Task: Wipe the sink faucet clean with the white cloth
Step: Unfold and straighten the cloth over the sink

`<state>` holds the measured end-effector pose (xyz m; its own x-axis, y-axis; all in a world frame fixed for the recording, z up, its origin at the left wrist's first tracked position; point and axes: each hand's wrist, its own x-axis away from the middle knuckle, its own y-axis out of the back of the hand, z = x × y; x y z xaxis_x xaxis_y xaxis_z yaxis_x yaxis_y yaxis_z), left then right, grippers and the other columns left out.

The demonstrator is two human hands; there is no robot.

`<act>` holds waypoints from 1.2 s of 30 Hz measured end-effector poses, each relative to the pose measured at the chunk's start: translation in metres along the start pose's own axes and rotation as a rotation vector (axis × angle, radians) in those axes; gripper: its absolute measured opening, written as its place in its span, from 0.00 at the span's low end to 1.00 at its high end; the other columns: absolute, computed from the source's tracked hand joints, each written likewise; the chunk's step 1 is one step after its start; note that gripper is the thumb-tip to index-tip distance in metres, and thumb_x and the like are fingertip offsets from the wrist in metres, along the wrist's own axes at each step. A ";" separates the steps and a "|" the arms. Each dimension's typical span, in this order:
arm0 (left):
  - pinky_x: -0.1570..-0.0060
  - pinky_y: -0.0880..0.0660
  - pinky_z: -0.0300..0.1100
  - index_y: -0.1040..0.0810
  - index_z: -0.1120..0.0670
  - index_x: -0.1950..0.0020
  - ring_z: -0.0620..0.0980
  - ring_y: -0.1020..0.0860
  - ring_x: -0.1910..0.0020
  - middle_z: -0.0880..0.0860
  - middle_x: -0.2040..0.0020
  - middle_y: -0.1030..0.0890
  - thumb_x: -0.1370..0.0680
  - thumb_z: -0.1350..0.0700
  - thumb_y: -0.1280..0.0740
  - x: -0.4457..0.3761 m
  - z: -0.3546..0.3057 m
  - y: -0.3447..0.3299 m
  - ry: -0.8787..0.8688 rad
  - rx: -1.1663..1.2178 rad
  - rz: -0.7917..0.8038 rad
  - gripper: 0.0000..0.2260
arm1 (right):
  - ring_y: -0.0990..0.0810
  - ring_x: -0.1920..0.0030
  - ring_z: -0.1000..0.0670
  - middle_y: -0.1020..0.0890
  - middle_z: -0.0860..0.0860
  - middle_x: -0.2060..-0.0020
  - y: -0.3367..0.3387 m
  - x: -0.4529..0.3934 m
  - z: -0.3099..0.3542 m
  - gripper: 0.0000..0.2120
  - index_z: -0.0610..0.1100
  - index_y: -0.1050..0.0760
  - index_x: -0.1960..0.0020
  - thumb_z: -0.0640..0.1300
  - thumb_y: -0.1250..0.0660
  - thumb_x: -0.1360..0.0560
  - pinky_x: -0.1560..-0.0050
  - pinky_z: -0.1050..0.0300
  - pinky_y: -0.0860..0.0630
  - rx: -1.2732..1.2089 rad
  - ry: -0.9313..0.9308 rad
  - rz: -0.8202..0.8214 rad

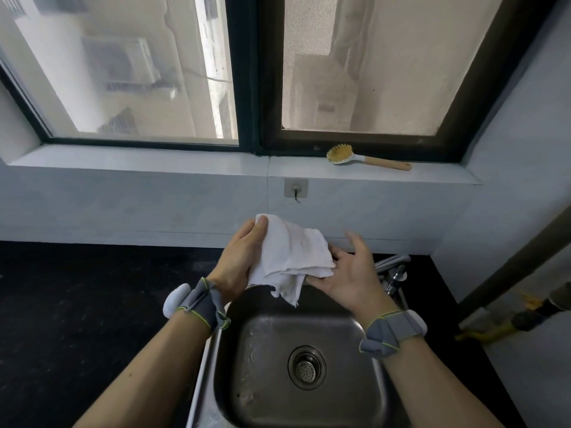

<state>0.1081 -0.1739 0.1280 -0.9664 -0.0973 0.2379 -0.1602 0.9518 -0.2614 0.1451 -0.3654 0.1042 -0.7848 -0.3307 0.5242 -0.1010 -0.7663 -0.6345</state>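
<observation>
White cloth (293,257), crumpled and partly folded, is held above the back rim of the sink (262,350), with its loose corner hanging toward the basin. The left hand (244,257) grips the cloth's upper left portion, thumb on top and fingers curled behind it. The right hand (352,273) lies palm up beneath the cloth's right edge with fingers straight and spread; it supports the cloth and does not clamp it.

The faucet (392,267), a chrome fitting, stands at the sink's right rear corner, partly hidden behind the right hand. The cloth does not touch it. Judged from this position, wiping is not yet under way: the cloth is being arranged, and the whole faucet remains to be wiped.

The stainless sink has a round drain strainer (306,367) and is set into a dark countertop (92,304). Behind it runs a pale tiled wall with a small adhesive hook (296,189). A wooden-handled dish brush (364,159) lies on the windowsill (154,159) below a dark-framed window (247,88).
</observation>
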 end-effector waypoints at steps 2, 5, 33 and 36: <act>0.43 0.21 0.57 0.22 0.52 0.42 0.59 0.19 0.45 0.58 0.44 0.18 0.19 0.43 0.39 -0.003 0.002 -0.001 -0.029 -0.082 -0.002 0.15 | 0.18 0.45 0.38 0.17 0.41 0.44 -0.007 0.001 0.002 0.26 0.40 0.22 0.40 0.59 0.32 0.28 0.42 0.40 0.23 0.252 0.017 -0.027; 0.51 0.21 0.52 0.22 0.52 0.45 0.55 0.19 0.52 0.55 0.52 0.18 0.19 0.44 0.40 -0.006 0.006 -0.004 -0.105 -0.224 -0.072 0.14 | 0.17 0.52 0.44 0.15 0.42 0.50 -0.012 -0.004 -0.005 0.14 0.40 0.19 0.47 0.46 0.26 0.29 0.50 0.47 0.20 0.597 0.254 -0.210; 0.50 0.18 0.47 0.15 0.60 0.48 0.55 0.15 0.53 0.58 0.52 0.13 0.23 0.45 0.31 -0.012 0.020 0.031 0.139 -0.174 -0.079 0.17 | 0.36 0.78 0.55 0.29 0.50 0.72 -0.012 -0.021 -0.003 0.08 0.45 0.22 0.62 0.46 0.25 0.29 0.79 0.65 0.41 0.531 0.168 -0.346; 0.47 0.19 0.49 0.16 0.59 0.48 0.56 0.15 0.50 0.59 0.50 0.13 0.22 0.47 0.32 -0.018 0.023 0.037 0.174 -0.076 -0.117 0.16 | 0.19 0.54 0.46 0.15 0.46 0.53 -0.015 -0.023 -0.015 0.10 0.46 0.19 0.52 0.51 0.26 0.28 0.55 0.53 0.21 0.442 0.055 -0.212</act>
<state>0.1145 -0.1441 0.0928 -0.8918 -0.1632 0.4220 -0.2473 0.9569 -0.1524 0.1555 -0.3376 0.0932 -0.8076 -0.1220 0.5770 -0.0018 -0.9778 -0.2093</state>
